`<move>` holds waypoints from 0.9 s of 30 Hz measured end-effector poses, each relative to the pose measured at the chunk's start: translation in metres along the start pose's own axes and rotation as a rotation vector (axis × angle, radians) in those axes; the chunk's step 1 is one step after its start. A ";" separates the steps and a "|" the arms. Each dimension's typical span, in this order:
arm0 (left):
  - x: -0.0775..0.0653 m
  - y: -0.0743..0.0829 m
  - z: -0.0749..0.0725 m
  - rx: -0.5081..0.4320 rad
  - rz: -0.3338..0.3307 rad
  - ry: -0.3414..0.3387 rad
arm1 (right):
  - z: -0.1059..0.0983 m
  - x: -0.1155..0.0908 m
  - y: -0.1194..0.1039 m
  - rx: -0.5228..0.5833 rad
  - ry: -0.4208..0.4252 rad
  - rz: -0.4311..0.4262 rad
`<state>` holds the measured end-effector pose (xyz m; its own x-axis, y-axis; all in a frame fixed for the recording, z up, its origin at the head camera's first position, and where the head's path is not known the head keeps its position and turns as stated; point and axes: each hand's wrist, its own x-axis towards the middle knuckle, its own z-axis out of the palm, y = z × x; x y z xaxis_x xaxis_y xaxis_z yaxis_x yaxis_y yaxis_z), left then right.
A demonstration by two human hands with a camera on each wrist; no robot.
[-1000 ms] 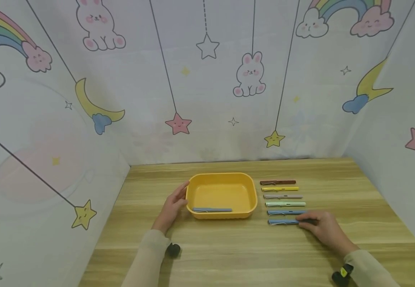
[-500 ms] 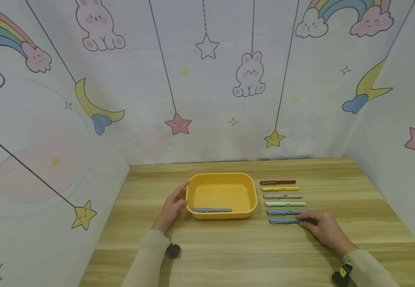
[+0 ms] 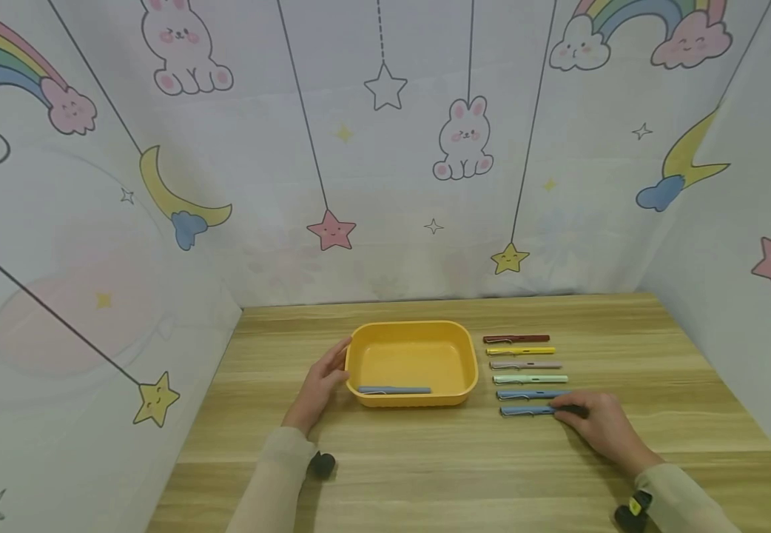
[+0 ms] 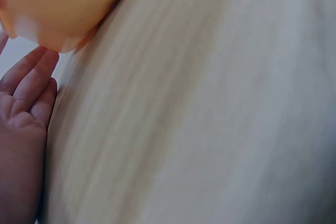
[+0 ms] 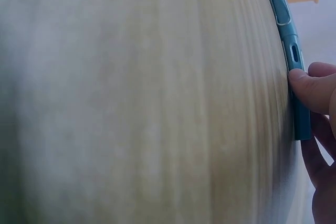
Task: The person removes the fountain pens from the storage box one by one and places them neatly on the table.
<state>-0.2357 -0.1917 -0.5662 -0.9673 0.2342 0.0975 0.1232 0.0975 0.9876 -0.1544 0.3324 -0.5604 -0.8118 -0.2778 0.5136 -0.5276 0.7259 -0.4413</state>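
My right hand (image 3: 605,426) pinches a blue pen (image 3: 525,411) near its right end, between thumb and fingers. In the right wrist view the blue pen (image 5: 283,17) lies close along the table, its clip and cut-out window showing. My left hand (image 3: 314,391) touches the left side of a yellow tray (image 3: 412,357), fingers extended against its outer wall. From the left wrist, the fingertips of the left hand (image 4: 26,114) meet the underside edge of the tray (image 4: 63,9). Inside the tray, along its near wall, lies a grey-blue pen (image 3: 394,389).
Right of the tray, a column of parallel pens runs toward the back: blue (image 3: 532,394), mint green (image 3: 530,379), pinkish-grey (image 3: 525,365), yellow pen (image 3: 520,351) and dark red pen (image 3: 516,339). A printed cloth wall (image 3: 385,170) borders the wooden table (image 3: 425,474).
The pinched blue pen has shifted very slightly to the right with the fingers, staying in the row. The left hand and the tray have not moved.
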 end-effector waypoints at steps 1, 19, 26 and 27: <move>0.000 -0.001 0.000 0.003 0.001 0.002 | 0.000 0.000 0.000 0.002 0.001 0.002; 0.000 -0.002 -0.001 -0.004 0.004 -0.001 | -0.007 0.006 -0.004 -0.051 -0.028 0.078; 0.000 -0.002 -0.001 -0.010 0.009 -0.004 | -0.015 0.026 -0.017 0.033 -0.029 0.210; 0.001 -0.002 -0.001 -0.009 0.009 -0.005 | -0.015 0.030 -0.019 0.051 -0.036 0.215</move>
<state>-0.2368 -0.1924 -0.5684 -0.9650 0.2397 0.1062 0.1301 0.0861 0.9878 -0.1648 0.3193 -0.5255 -0.9149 -0.1427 0.3776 -0.3525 0.7384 -0.5749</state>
